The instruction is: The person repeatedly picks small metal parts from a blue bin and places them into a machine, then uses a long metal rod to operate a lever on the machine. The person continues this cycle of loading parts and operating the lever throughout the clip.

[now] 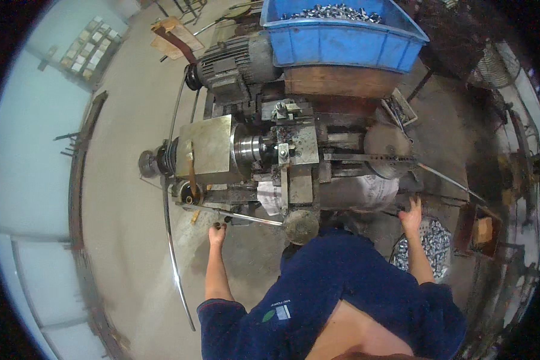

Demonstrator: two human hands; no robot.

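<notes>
The grimy grey lathe (pixel 300 144), its boxy headstock (pixel 213 144) scuffed and dull, stood before the person (pixel 342 276). The left hand (pixel 218 233) curled near a bright lever (pixel 252 218), its grip impossible to tell; the right hand (pixel 410 219) hung spread near shiny metal parts (pixel 436 249).

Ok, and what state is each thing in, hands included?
Left hand: fingers curled; whether it holds anything is unclear.
Right hand: open, fingers spread.
Metal heap: loose, at lower right.
Blue bin: open-topped, holding small metal parts.
Motor: running or stopped, can't tell.
Spindle: turning or still, can't tell.
</notes>
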